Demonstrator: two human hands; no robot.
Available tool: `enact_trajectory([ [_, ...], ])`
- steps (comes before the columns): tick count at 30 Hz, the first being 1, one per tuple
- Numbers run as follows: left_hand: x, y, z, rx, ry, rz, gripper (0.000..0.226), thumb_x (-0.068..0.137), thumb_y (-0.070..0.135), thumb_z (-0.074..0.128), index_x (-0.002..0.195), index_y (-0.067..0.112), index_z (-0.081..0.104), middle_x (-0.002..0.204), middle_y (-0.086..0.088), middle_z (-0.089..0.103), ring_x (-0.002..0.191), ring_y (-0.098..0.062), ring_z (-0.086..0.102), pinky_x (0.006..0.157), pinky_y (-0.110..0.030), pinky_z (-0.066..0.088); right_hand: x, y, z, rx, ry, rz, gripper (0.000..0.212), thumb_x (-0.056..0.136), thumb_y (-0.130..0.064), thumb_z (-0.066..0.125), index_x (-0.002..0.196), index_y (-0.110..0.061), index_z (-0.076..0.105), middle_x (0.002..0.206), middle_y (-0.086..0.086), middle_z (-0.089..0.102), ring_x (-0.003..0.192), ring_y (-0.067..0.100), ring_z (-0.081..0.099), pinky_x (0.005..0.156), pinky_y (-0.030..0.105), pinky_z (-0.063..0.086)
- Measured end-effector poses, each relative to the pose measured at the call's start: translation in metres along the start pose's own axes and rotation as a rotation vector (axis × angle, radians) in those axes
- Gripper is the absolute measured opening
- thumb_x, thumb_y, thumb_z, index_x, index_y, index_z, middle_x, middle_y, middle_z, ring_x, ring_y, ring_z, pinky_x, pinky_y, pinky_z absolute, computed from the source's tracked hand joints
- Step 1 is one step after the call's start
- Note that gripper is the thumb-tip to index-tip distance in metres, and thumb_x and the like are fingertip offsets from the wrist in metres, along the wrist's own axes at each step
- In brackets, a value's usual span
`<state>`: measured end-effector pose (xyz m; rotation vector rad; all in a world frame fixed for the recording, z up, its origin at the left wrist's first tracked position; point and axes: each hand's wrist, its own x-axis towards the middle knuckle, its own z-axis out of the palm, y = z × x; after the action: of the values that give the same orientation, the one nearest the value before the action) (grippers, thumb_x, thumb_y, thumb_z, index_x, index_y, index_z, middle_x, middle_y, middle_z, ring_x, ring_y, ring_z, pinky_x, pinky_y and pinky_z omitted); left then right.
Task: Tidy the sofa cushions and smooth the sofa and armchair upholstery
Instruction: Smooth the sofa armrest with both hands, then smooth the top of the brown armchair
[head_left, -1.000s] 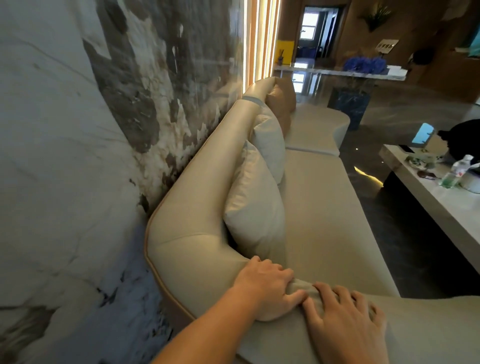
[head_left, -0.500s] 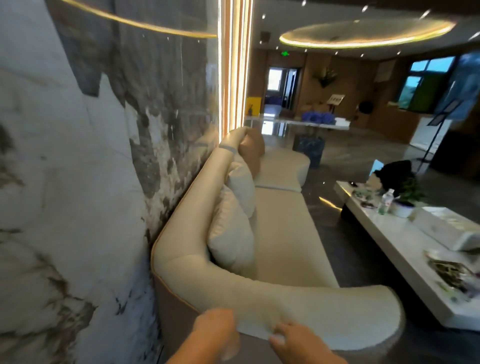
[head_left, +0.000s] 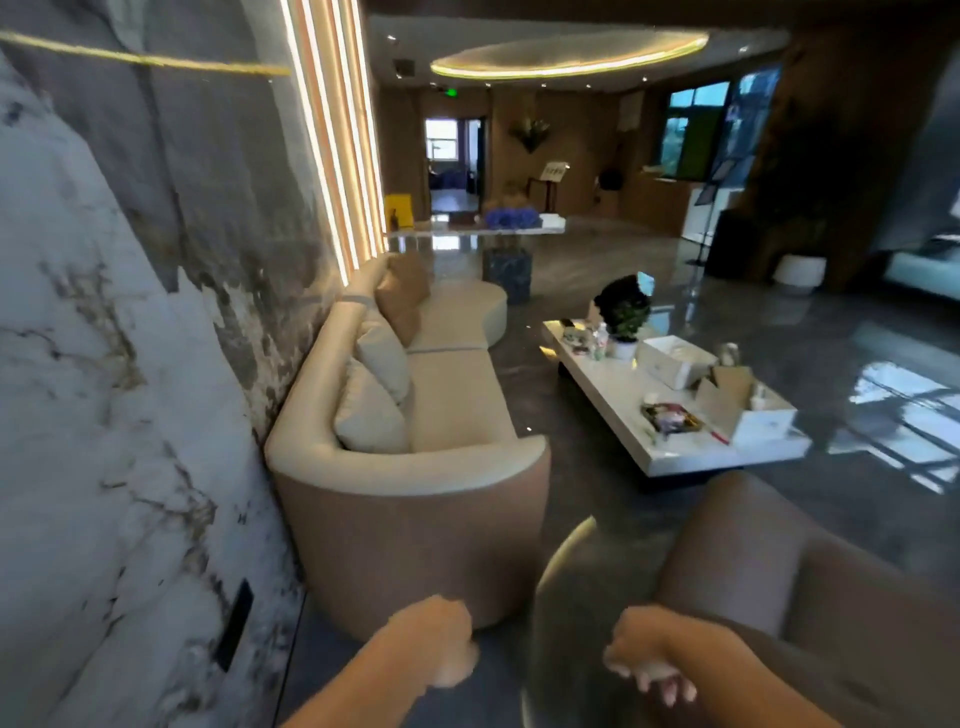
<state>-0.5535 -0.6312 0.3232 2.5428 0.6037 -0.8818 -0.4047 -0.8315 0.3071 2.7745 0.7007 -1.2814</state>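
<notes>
The cream sofa runs along the marble wall, its rounded near arm facing me. Two cream cushions lean on its backrest, with brown cushions farther along. A brown armchair fills the lower right. My left hand hangs blurred in front of the sofa's end, fingers curled into a loose fist with nothing in it. My right hand hovers near the armchair's edge, fingers drooping downward and apart, holding nothing. Neither hand touches the furniture.
A round glass side table stands between sofa and armchair, right below my hands. A long white coffee table carries boxes, a potted plant and a bottle. The marble wall is close on the left. Glossy dark floor stretches beyond.
My hands have come off the sofa's near arm. I have backed away from the sofa, so its whole end, the side table and the armchair have come into view.
</notes>
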Motion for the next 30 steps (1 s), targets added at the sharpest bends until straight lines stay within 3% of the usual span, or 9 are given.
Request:
enact_trajectory([
  [2, -0.042, 0.045, -0.003, -0.012, 0.010, 0.080, 0.033, 0.096, 0.034, 0.044, 0.102, 0.008, 0.063, 0.105, -0.015, 0.062, 0.094, -0.036, 0.064, 0.082, -0.046, 0.053, -0.053, 0.034, 0.000, -0.006, 0.034, 0.040, 0.032, 0.085, -0.034, 0.049, 0.099, -0.012, 0.067, 0.080, 0.001, 0.069, 0.052, 0.015, 0.065, 0.039, 0.023, 0.050],
  [4, -0.072, 0.084, 0.003, 0.020, 0.053, 0.158, 0.032, 0.096, 0.034, 0.043, 0.090, 0.010, 0.063, 0.102, -0.015, 0.064, 0.096, -0.037, 0.063, 0.081, -0.044, 0.050, -0.100, 0.064, 0.000, 0.070, 0.095, 0.054, 0.038, 0.088, -0.032, 0.048, 0.110, -0.007, 0.066, 0.088, 0.007, 0.071, 0.057, 0.019, 0.065, 0.052, 0.033, 0.058],
  [8, -0.123, 0.196, 0.058, 0.163, 0.094, 0.354, 0.036, 0.097, 0.033, 0.043, 0.104, 0.006, 0.065, 0.108, -0.017, 0.065, 0.095, -0.037, 0.063, 0.083, -0.043, 0.052, -0.235, 0.163, 0.050, 0.133, 0.070, 0.159, 0.034, 0.092, -0.020, 0.042, 0.114, -0.005, 0.063, 0.118, 0.018, 0.067, 0.077, 0.030, 0.067, 0.076, 0.045, 0.060],
  [14, -0.142, 0.264, 0.114, 0.219, 0.093, 0.429, 0.037, 0.096, 0.035, 0.045, 0.102, 0.005, 0.065, 0.107, -0.016, 0.068, 0.095, -0.035, 0.066, 0.084, -0.040, 0.053, -0.303, 0.223, 0.104, 0.210, 0.174, 0.267, 0.031, 0.094, -0.018, 0.038, 0.096, -0.005, 0.066, 0.090, 0.013, 0.068, 0.079, 0.028, 0.067, 0.037, 0.017, 0.044],
  [18, -0.145, 0.283, 0.142, 0.245, 0.146, 0.520, 0.027, 0.095, 0.036, 0.048, 0.079, 0.020, 0.062, 0.093, -0.006, 0.067, 0.087, -0.028, 0.065, 0.081, -0.039, 0.054, -0.317, 0.255, 0.109, 0.309, 0.327, 0.322, 0.033, 0.094, -0.020, 0.048, 0.119, -0.006, 0.063, 0.102, 0.011, 0.066, 0.084, 0.025, 0.059, 0.073, 0.031, 0.051],
  [21, -0.147, 0.325, 0.173, 0.256, 0.288, 0.575, 0.027, 0.095, 0.047, 0.048, 0.093, 0.023, 0.058, 0.107, -0.003, 0.062, 0.094, -0.025, 0.059, 0.078, -0.038, 0.052, -0.321, 0.308, 0.130, 0.265, 0.481, 0.367, 0.037, 0.093, -0.036, 0.046, 0.123, -0.016, 0.054, 0.129, 0.015, 0.056, 0.113, 0.035, 0.055, 0.092, 0.043, 0.049],
  [24, -0.124, 0.370, 0.187, 0.281, 0.375, 0.533, 0.073, 0.082, 0.075, 0.045, 0.138, 0.031, 0.034, 0.147, -0.009, 0.032, 0.131, -0.034, 0.034, 0.100, -0.053, 0.038, -0.301, 0.354, 0.153, 0.265, 0.621, 0.432, 0.059, 0.086, -0.071, 0.029, 0.138, -0.044, 0.032, 0.153, 0.006, 0.028, 0.139, 0.037, 0.023, 0.106, 0.065, 0.024],
  [26, -0.106, 0.399, 0.201, 0.367, 0.263, 0.539, 0.107, 0.065, 0.091, 0.041, 0.150, 0.043, -0.001, 0.163, -0.004, 0.000, 0.146, -0.038, 0.000, 0.110, -0.067, 0.009, -0.282, 0.380, 0.178, 0.295, 0.686, 0.426, 0.076, 0.077, -0.085, 0.012, 0.145, -0.051, 0.020, 0.161, -0.002, 0.022, 0.147, 0.036, 0.012, 0.108, 0.071, 0.001],
  [30, -0.073, 0.420, 0.233, 0.442, 0.390, 0.584, 0.121, 0.047, 0.102, 0.032, 0.145, 0.051, -0.017, 0.164, 0.003, -0.005, 0.148, -0.029, -0.012, 0.112, -0.065, -0.006, -0.264, 0.412, 0.195, 0.225, 0.881, 0.351, 0.074, 0.081, -0.083, 0.019, 0.134, -0.042, 0.049, 0.140, 0.003, 0.057, 0.136, 0.040, 0.040, 0.110, 0.072, 0.013],
])
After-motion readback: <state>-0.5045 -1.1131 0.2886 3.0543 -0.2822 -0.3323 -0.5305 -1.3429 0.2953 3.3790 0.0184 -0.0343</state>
